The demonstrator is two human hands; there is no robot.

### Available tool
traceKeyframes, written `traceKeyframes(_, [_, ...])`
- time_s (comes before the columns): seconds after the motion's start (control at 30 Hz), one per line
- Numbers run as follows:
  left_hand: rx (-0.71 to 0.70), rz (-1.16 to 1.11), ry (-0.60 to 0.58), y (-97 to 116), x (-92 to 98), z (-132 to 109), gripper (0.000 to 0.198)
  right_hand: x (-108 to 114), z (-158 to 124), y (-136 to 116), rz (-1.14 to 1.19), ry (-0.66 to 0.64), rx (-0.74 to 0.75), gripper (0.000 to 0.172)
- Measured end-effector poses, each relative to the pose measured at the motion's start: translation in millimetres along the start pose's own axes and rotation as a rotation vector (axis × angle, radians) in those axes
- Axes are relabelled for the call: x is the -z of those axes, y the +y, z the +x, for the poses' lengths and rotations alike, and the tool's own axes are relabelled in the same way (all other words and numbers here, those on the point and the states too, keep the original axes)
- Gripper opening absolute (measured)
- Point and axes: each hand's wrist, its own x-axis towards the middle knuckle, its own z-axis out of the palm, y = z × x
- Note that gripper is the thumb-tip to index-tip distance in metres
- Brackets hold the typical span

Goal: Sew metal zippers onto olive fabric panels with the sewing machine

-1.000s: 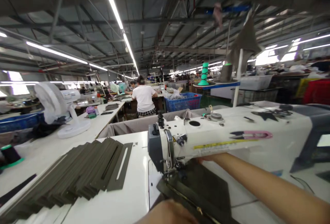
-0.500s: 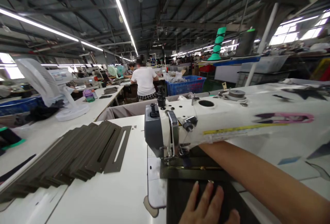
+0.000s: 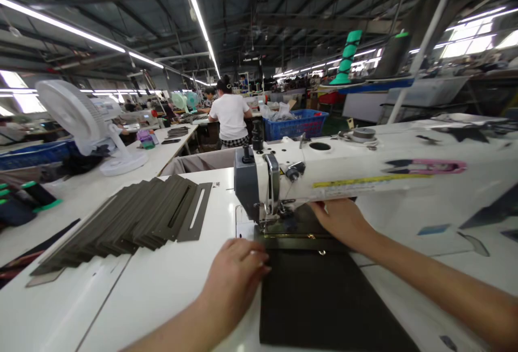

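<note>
A dark olive panel point(image 3: 315, 298) with a gold-coloured zipper point(image 3: 299, 236) across its upper part lies under the head of a white sewing machine point(image 3: 364, 179). My left hand point(image 3: 238, 268) is at the panel's left edge, close to the presser foot point(image 3: 265, 222). Its fingers are curled together, and what they pinch, if anything, is hidden. Beyond the zipper, my right hand point(image 3: 342, 220) rests by the far part of the panel under the machine arm. Its thumb side shows, but the fingertips are mostly out of sight. A small metal zipper pull point(image 3: 321, 253) hangs over the panel.
Left of the machine, a fanned stack of dark slotted pieces point(image 3: 133, 217) lies on the white table point(image 3: 162, 298). A white fan point(image 3: 81, 120) and dark thread cones point(image 3: 36, 195) stand farther left. Behind are a blue basket point(image 3: 295, 125) and a seated person in white point(image 3: 230, 117).
My left hand has lifted from lying spread on the panel and moved left and up to its edge, fingers now curled. My right hand has come partly into view below the machine arm.
</note>
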Motion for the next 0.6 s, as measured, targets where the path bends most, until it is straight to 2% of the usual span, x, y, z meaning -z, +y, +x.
traceKeyframes(0.07, [0.003, 0.117, -0.058, -19.6, 2.9, 0.0, 0.015, -1.9, -29.0, -19.4, 0.07, -0.055, 0.145, 0.018])
traceKeyframes(0.17, [-0.104, 0.155, -0.12, -35.9, -3.0, 5.5, 0.014, -8.1, -63.7, -51.7, 0.084, -0.065, 0.376, 0.014])
traceKeyframes(0.23, [-0.098, 0.155, -0.147, -37.6, -5.0, 11.2, 0.015, -13.2, -68.4, -65.4, -0.007, -0.071, 0.374, 0.02])
traceKeyframes(0.37, [0.004, 0.172, -0.155, -33.9, -1.5, 19.8, 0.015, -21.2, -47.5, -71.9, -0.149, -0.196, 0.23, 0.032])
traceKeyframes(0.47, [-0.002, 0.169, -0.135, -33.8, -1.8, 19.0, 0.015, -25.2, -35.6, -70.8, -0.165, -0.264, 0.195, 0.031])
traceKeyframes(0.6, [-0.078, 0.175, -0.154, -34.0, -7.0, 13.0, 0.014, -28.6, -35.2, -67.9, -0.101, -0.271, 0.277, 0.022])
